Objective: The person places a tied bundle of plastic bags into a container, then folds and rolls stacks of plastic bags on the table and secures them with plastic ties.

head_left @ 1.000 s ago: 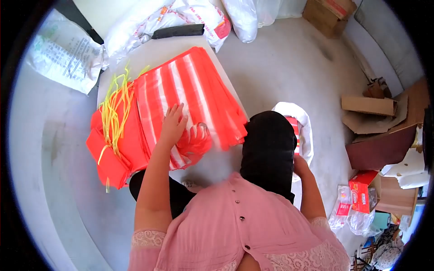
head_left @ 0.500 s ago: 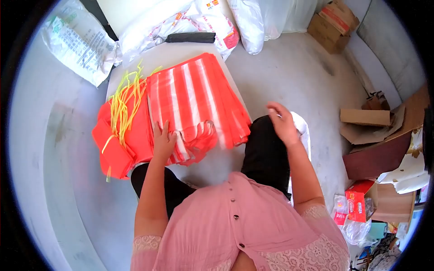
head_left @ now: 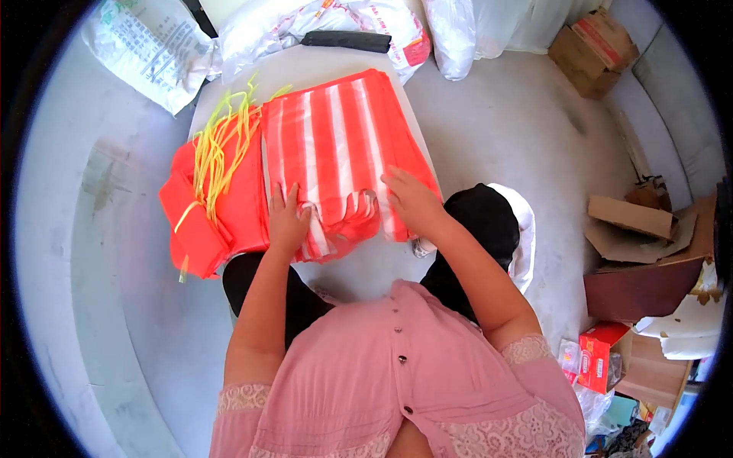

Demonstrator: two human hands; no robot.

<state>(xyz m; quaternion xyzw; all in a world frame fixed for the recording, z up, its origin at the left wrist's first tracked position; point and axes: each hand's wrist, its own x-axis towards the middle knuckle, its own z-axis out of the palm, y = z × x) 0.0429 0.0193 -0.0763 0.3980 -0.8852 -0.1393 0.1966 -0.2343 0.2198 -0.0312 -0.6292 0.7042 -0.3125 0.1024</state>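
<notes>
A stack of red-and-white striped sheets point(head_left: 328, 137), which look like thin bags, lies on a pale low table point(head_left: 229, 84) in front of me. Its near edge is curled and ruffled in the middle. My left hand point(head_left: 289, 221) rests on the near left part of the stack, fingers spread. On the near right part lies my right hand point(head_left: 414, 202), its fingers stretched out over the stripes. Neither hand is closed around anything I can see. Left of the stack is a folded red bundle point(head_left: 202, 229) with loose yellow strings point(head_left: 221, 156) on it.
A long black object point(head_left: 347, 41) lies at the table's far end, before white printed plastic bags point(head_left: 401, 30). Another printed sack point(head_left: 149, 57) is at the far left. Cardboard boxes point(head_left: 592, 53) stand at the back right, and opened cartons point(head_left: 649, 252) are on the right.
My right hand has moved left from beside my knee onto the striped stack. My left hand stays on the stack's near left part. The whole view has shifted slightly.
</notes>
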